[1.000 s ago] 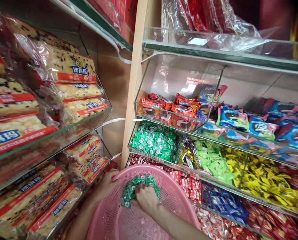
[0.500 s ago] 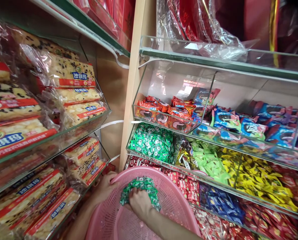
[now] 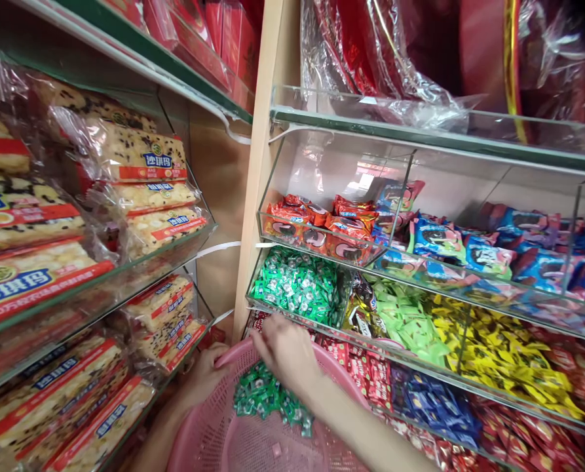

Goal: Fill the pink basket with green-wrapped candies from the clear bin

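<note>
Glass-fronted shelves stocked with wrapped snacks filled the head view, snack bars at left. Pink basket was in front of them; green-wrapped sweets lay inside, toward its far side. Left hand gripped the basket's left rim. Right hand was above the sweets near the far rim, fingers bent; whether it held anything could not be told.

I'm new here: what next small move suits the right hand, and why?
Probably ease the right hand forward to the clear shelf compartment of small green-wrapped candies: it is raised close by, similar candies lie in the round pink plastic basket, and the left hand grips the rim. Whether the right hand holds any is hidden.
</note>
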`<state>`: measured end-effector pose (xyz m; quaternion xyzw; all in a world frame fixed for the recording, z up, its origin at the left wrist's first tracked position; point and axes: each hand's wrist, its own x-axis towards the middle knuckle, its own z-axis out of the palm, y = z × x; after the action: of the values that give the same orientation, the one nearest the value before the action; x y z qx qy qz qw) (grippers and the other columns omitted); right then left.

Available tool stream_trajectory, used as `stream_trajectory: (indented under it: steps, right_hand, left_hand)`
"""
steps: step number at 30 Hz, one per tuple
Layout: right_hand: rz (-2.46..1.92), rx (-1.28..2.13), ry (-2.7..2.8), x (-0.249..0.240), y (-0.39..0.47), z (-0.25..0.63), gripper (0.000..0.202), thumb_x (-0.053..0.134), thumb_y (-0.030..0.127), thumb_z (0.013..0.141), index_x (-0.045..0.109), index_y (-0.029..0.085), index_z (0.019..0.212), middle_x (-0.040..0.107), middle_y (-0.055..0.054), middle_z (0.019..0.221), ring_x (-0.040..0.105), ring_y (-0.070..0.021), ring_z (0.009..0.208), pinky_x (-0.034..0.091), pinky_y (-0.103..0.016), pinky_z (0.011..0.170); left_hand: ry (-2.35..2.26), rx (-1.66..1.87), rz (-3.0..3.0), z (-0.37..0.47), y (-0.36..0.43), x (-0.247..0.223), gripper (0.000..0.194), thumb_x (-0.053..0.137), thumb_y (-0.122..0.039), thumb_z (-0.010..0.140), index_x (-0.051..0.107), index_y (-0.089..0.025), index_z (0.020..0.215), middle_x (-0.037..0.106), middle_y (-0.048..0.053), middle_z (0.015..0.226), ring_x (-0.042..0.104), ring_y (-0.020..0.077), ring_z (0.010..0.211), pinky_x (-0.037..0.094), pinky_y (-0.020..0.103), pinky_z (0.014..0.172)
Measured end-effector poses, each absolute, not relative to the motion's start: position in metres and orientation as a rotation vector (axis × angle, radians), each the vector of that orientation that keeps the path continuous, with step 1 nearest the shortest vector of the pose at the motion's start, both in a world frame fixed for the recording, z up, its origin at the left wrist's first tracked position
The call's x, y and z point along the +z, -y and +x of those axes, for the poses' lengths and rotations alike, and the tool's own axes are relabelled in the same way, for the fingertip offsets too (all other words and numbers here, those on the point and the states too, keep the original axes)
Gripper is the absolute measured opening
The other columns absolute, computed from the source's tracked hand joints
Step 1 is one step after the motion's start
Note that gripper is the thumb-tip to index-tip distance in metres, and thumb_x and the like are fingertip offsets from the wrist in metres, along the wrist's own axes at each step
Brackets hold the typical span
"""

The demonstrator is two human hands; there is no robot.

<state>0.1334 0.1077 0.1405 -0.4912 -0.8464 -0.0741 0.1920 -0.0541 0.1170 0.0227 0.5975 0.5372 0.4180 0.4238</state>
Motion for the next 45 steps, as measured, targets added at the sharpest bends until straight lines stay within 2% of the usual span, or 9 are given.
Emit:
stream_trajectory:
  steps: [6, 12, 16, 21, 25, 30, 35, 40, 45]
  right_hand:
    - [-1.519, -0.052, 2.136, 0.163, -0.164, 0.134, 0.012, 0.051, 0.029, 0.086, 0.059, 0.020, 0.082, 0.060, -0.002, 0.086, 0.055, -0.0123, 0.076, 0.033, -0.022, 0.061]
    - [-1.725, 0.260, 2.066, 0.159, -0.192, 0.122, 0.025, 0.056, 0.043, 0.079, 0.062, 0.021, 0.068, 0.064, -0.001, 0.072, 0.058, -0.0136, 0.070, 0.033, -0.022, 0.057]
    - [-1.776, 0.301, 2.047, 0.160, -0.196, 0.116, 0.023, 0.061, 0.041, 0.076, 0.063, 0.021, 0.064, 0.065, -0.001, 0.069, 0.059, -0.0134, 0.068, 0.033, -0.022, 0.055]
    - [-1.656, 0.336, 2.019, 0.156, -0.198, 0.118, 0.021, 0.060, 0.034, 0.077, 0.062, 0.018, 0.064, 0.063, 0.001, 0.064, 0.055, -0.0089, 0.059, 0.032, -0.019, 0.053]
    - [-1.514, 0.332, 1.978, 0.161, -0.190, 0.132, 0.023, 0.059, 0.032, 0.080, 0.058, 0.017, 0.063, 0.057, 0.004, 0.058, 0.049, -0.0072, 0.054, 0.031, -0.019, 0.052]
    - [-1.146, 0.254, 2.104, 0.167, -0.148, 0.156, 0.020, 0.054, 0.031, 0.086, 0.054, 0.017, 0.072, 0.055, 0.003, 0.070, 0.050, -0.0087, 0.063, 0.035, -0.019, 0.059]
    - [-1.137, 0.228, 2.452, 0.129, -0.111, 0.172, 0.014, 0.047, 0.028, 0.091, 0.054, 0.019, 0.084, 0.056, -0.001, 0.086, 0.054, -0.0116, 0.076, 0.039, -0.021, 0.065]
    - [-1.257, -0.007, 2.707, 0.072, -0.110, 0.179, 0.011, 0.046, 0.021, 0.090, 0.056, 0.019, 0.085, 0.059, -0.003, 0.089, 0.057, -0.0158, 0.080, 0.040, -0.024, 0.065]
    - [-1.273, -0.268, 2.836, 0.043, -0.113, 0.175, 0.014, 0.046, 0.011, 0.088, 0.057, 0.018, 0.085, 0.061, -0.003, 0.089, 0.058, -0.0168, 0.081, 0.041, -0.026, 0.067]
  left_hand:
    - [-1.311, 1.019, 1.613, -0.055, -0.119, 0.022, 0.014, 0.059, -0.023, 0.068, 0.069, -0.015, 0.073, 0.065, 0.005, 0.084, 0.060, 0.0211, 0.083, 0.045, 0.029, 0.077]
    - [-1.325, 1.023, 1.605, -0.055, -0.120, 0.022, 0.017, 0.059, -0.023, 0.067, 0.070, -0.014, 0.077, 0.065, 0.004, 0.085, 0.060, 0.0219, 0.085, 0.045, 0.031, 0.080]
    - [-1.318, 1.017, 1.585, -0.055, -0.119, 0.025, 0.016, 0.058, -0.024, 0.068, 0.069, -0.014, 0.075, 0.066, 0.004, 0.085, 0.059, 0.0221, 0.084, 0.045, 0.032, 0.080]
    - [-1.303, 1.021, 1.593, -0.055, -0.117, 0.027, 0.014, 0.060, -0.025, 0.068, 0.069, -0.014, 0.069, 0.066, 0.004, 0.084, 0.059, 0.0211, 0.081, 0.046, 0.030, 0.077]
    - [-1.307, 1.027, 1.585, -0.056, -0.118, 0.023, 0.015, 0.059, -0.022, 0.069, 0.070, -0.014, 0.076, 0.066, 0.004, 0.085, 0.059, 0.0213, 0.082, 0.045, 0.030, 0.078]
    - [-1.316, 1.000, 1.608, -0.056, -0.121, 0.022, 0.019, 0.058, -0.022, 0.069, 0.071, -0.013, 0.080, 0.065, 0.005, 0.085, 0.060, 0.0220, 0.083, 0.045, 0.031, 0.077]
    - [-1.330, 1.000, 1.567, -0.055, -0.120, 0.027, 0.019, 0.060, -0.023, 0.066, 0.070, -0.014, 0.079, 0.065, 0.004, 0.083, 0.059, 0.0223, 0.081, 0.045, 0.031, 0.076]
    - [-1.323, 0.994, 1.594, -0.054, -0.119, 0.028, 0.014, 0.057, -0.024, 0.068, 0.067, -0.014, 0.070, 0.060, 0.003, 0.078, 0.057, 0.0210, 0.079, 0.045, 0.030, 0.073]
    - [-1.306, 0.998, 1.609, -0.056, -0.119, 0.024, 0.013, 0.057, -0.025, 0.069, 0.066, -0.015, 0.069, 0.059, 0.002, 0.076, 0.056, 0.0199, 0.079, 0.044, 0.028, 0.071]
